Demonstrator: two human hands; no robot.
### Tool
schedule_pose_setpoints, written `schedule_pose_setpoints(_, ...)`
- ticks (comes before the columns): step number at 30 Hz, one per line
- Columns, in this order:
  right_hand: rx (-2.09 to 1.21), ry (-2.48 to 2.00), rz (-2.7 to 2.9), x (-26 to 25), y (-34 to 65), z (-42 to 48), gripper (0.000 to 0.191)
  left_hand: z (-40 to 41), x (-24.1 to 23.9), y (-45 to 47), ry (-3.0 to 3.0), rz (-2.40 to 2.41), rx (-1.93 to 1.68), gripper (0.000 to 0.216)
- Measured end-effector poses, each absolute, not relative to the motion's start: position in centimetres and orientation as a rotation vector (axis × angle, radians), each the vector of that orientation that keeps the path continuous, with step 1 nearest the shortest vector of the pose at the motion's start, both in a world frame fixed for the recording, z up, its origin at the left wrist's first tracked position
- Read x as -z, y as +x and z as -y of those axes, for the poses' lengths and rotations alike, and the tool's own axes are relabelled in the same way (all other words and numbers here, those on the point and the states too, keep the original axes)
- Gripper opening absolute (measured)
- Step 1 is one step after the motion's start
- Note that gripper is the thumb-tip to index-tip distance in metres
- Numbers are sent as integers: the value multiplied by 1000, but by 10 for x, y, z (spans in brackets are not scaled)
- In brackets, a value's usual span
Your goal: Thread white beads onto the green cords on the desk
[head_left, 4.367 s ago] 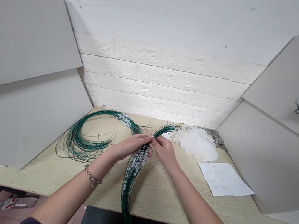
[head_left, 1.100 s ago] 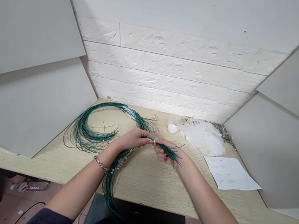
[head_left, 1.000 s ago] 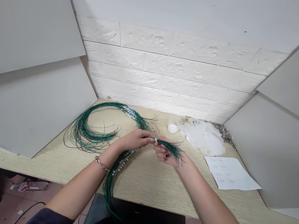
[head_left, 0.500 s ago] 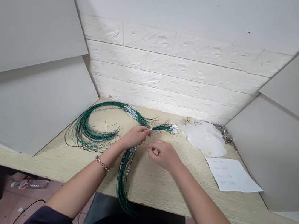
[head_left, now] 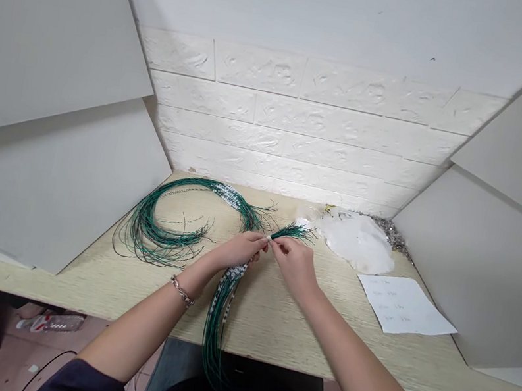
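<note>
My left hand is closed around a bundle of green wires, whose long end hangs down over the table's front edge toward my lap. White sleeves band the bundle just below that hand. The short wire ends fan out to the upper right beyond my fingers. My right hand pinches at a small white piece around the bundle, fingertips close against the left thumb. A second bundle of green wires lies curved on the table behind and to the left, with white bands along its upper stretch.
A crumpled white plastic bag lies at the back right, beside a heap of small metal bits. Nearer is a handwritten paper sheet. Pale panels flank the wooden table. A plastic bottle lies on the floor.
My right hand has moved up and left to meet the left hand at the bundle. The left hand, with the bundle, has shifted slightly right and nearer me.
</note>
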State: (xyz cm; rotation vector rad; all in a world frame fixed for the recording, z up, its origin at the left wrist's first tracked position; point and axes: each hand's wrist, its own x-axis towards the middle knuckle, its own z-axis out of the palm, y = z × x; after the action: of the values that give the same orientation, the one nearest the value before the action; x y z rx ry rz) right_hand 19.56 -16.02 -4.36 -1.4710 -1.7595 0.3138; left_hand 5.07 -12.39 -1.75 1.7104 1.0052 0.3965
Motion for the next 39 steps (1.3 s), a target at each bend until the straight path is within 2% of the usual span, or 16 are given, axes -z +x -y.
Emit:
schedule_pose_setpoints(6,-334,-1647,1748,42,186,163,23,127,21,56,1923,-1062,-397,32)
schedule_pose_setpoints(12,-191,-1760,1722,39,186,162,12,128,20,58,1938,-1069,-367,30)
schedule_pose_setpoints(29,-91,-1843,1600,24,205,158,14,127,10,51,1813,-946,-329,31)
schedule_pose_setpoints(39,-136,-1690,1838,31,199,162,16,121,14,47,1680,-1037,-395,31)
